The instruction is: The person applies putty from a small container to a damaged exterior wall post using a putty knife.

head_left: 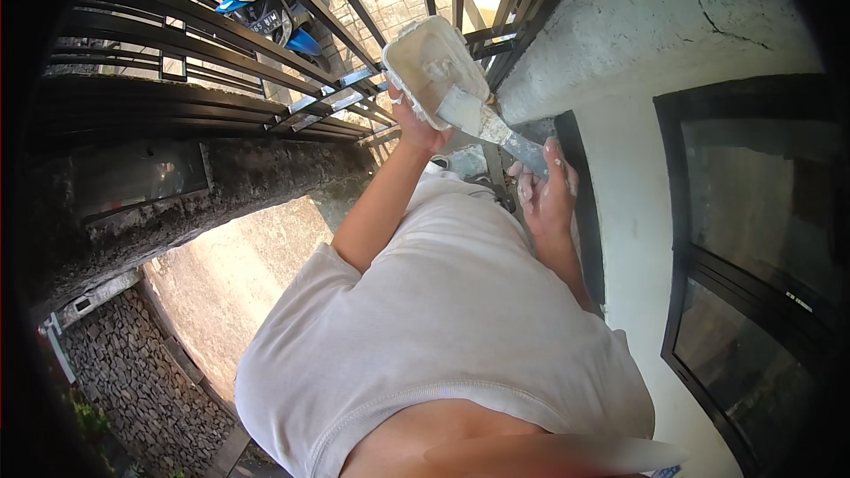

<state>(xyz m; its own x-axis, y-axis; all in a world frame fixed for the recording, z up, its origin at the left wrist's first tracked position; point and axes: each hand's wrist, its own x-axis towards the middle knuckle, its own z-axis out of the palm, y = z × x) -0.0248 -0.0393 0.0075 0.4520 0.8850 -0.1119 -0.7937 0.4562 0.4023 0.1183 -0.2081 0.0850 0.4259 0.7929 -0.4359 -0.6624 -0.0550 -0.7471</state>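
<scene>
My left hand (420,124) is wrapped round the near left side of a whitish rectangular plastic tub (397,60), tilted so its inside shows. Pale putty (440,68) coats the bottom and walls. In my right hand (551,193), smeared with white, is a putty knife (467,112); its wide blade reaches over the tub's near right rim. Paste clings to the blade and down toward the grip, where my fingers close around it. Both hands are out in front of my chest, the right one lower and nearer the wall.
Black metal fence bars (212,44) stand ahead and to the left, above a dark, stained low wall (266,164). Past them a blue motorbike (266,13) is parked on paving. On the right are a cracked pale wall (664,26) and a dark-framed window (677,212).
</scene>
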